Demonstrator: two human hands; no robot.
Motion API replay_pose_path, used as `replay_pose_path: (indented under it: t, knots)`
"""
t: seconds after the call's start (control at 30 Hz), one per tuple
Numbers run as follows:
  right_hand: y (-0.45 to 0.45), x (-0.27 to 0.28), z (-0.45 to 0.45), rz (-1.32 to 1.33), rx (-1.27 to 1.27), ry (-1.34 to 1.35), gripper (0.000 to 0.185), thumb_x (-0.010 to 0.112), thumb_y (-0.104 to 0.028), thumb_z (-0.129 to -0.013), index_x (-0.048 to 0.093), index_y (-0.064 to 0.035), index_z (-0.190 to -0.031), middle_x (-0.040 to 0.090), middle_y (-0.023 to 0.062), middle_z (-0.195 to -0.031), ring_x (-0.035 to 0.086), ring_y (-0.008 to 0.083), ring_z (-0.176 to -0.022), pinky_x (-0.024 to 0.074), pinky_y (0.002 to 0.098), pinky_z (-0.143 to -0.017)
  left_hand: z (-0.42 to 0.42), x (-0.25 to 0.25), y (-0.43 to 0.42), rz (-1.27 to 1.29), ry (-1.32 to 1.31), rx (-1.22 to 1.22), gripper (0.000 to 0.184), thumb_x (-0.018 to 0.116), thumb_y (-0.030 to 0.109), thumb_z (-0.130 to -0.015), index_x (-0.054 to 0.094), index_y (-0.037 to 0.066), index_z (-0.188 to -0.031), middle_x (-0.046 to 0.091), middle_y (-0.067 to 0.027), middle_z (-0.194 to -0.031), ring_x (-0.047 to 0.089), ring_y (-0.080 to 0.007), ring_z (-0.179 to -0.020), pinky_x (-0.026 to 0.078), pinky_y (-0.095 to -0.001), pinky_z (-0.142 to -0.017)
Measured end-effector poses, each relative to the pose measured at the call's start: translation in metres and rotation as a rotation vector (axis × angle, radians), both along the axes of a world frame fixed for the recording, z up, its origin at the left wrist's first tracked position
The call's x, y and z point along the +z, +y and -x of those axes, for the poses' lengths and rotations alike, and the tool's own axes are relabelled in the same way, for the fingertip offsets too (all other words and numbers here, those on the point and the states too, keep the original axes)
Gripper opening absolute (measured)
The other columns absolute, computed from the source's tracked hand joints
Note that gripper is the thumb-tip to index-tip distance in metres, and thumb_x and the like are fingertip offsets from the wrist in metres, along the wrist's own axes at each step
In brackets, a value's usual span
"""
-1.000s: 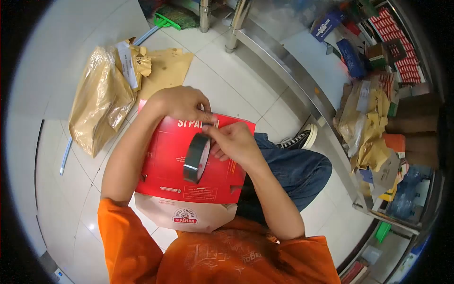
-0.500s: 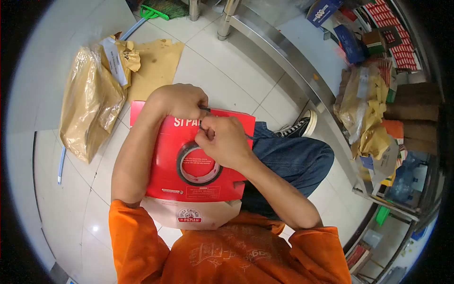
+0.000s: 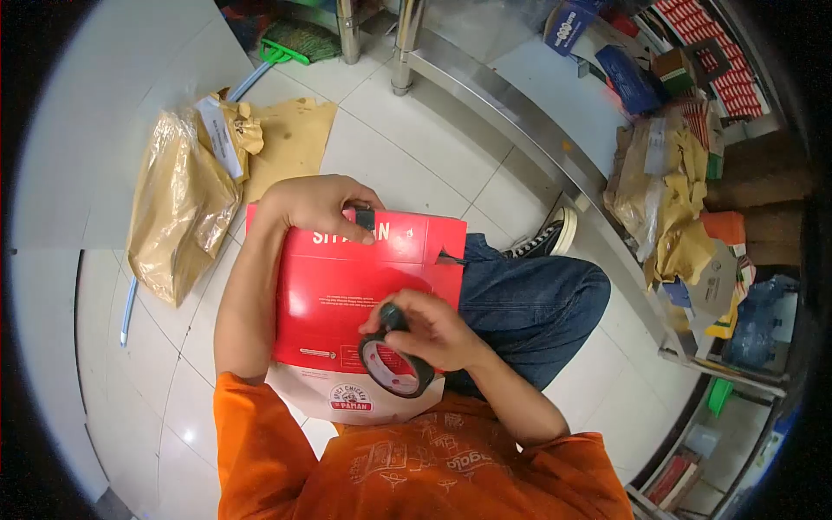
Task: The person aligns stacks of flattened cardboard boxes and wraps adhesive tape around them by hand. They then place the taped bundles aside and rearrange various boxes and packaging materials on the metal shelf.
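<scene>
In the lower middle of the frame, I see a roll of tape hanging from the fingers of the right hand. The thumb and fingers pinch its upper side, and the round hole tips toward me. By the thumb there is a dark bit of tape, just above the roll.

Higher up, near the middle of the frame, the left hand sits at the top edge of a red box. Its thumb rests on the front, beside a short dark strip on that edge. I can't tell if this hand grips the box or only presses on it, because some fingertips are hidden.

The thumb and the strip cover part of the big white word on the box. The right hand and the roll cover some of the lower part. The tiny words are too small for me to read. At the right of the frame, the things on the shelf are a jumble, and dark round edges cut them off.

The roll is black outside, with a pale ring inside that has marks on it. The box is flat, bright and shiny, and a pale flap with a round badge shows below it.
</scene>
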State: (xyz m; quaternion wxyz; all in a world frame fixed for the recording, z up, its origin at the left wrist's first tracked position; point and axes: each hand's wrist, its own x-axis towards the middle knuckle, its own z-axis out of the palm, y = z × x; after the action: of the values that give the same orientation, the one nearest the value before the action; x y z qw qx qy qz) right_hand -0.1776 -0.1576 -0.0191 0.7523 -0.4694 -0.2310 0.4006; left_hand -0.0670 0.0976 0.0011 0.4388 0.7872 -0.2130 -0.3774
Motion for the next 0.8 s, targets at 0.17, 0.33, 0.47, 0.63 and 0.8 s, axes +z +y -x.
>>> replay_pose_path:
  t: [0.17,0.33,0.47,0.63,0.8]
  knots:
    - [-0.02,-0.02,0.002,-0.126,-0.184,0.127,0.014,0.052,0.002,-0.093,0.049,-0.0042,-0.105,0.058,0.0129,-0.106,0.058,0.0299,-0.114,0.0445,0.0446,-0.1,-0.007,-0.001,-0.002,-0.173,-0.015,0.032,0.053,0.075,0.033,-0.081,0.06,-0.001,-0.119,0.069,-0.0104,-0.097,0.062,-0.0173,-0.086,0.049,-0.0301,-0.078]
    - [-0.028,-0.019,0.004,-0.121,-0.259,0.065,0.019,0.055,0.004,-0.092,0.051,-0.0022,-0.109,0.06,0.0089,-0.109,0.059,0.0204,-0.11,0.0449,0.0377,-0.1,0.034,0.039,-0.036,-0.434,-1.041,0.328,0.05,0.074,0.036,-0.079,0.064,-0.002,-0.11,0.067,-0.019,-0.106,0.065,-0.0327,-0.094,0.05,-0.0376,-0.084]
    - [-0.024,0.0,0.008,-0.006,-0.272,0.147,0.02,0.057,0.005,-0.091,0.051,-0.0008,-0.109,0.059,0.007,-0.11,0.058,0.0139,-0.106,0.0463,0.0309,-0.096,0.092,0.071,-0.089,-0.179,-0.505,0.49,0.043,0.079,0.023,-0.074,0.065,-0.002,-0.106,0.069,-0.0167,-0.1,0.067,-0.0298,-0.088,0.052,-0.035,-0.08]
    - [-0.018,0.019,0.011,0.44,-0.466,-0.416,0.033,0.068,-0.003,-0.082,0.054,-0.0031,-0.112,0.057,0.0095,-0.101,0.062,0.0229,-0.093,0.051,0.0315,-0.08,0.144,0.041,-0.122,0.107,-0.157,0.988,0.02,0.073,0.0,-0.08,0.066,-0.002,-0.099,0.071,-0.0105,-0.08,0.069,-0.0128,-0.072,0.055,-0.0267,-0.068]
    - [-0.016,0.023,0.024,0.717,-0.431,-0.599,0.043,0.071,-0.013,-0.079,0.054,-0.0066,-0.117,0.055,0.0136,-0.096,0.06,0.0319,-0.088,0.0518,0.0391,-0.071,0.17,0.008,-0.122,0.242,-0.049,1.139,0.008,0.07,0.0,-0.084,0.066,-0.003,-0.092,0.07,-0.0062,-0.077,0.064,-0.0089,-0.07,0.052,-0.0234,-0.066]
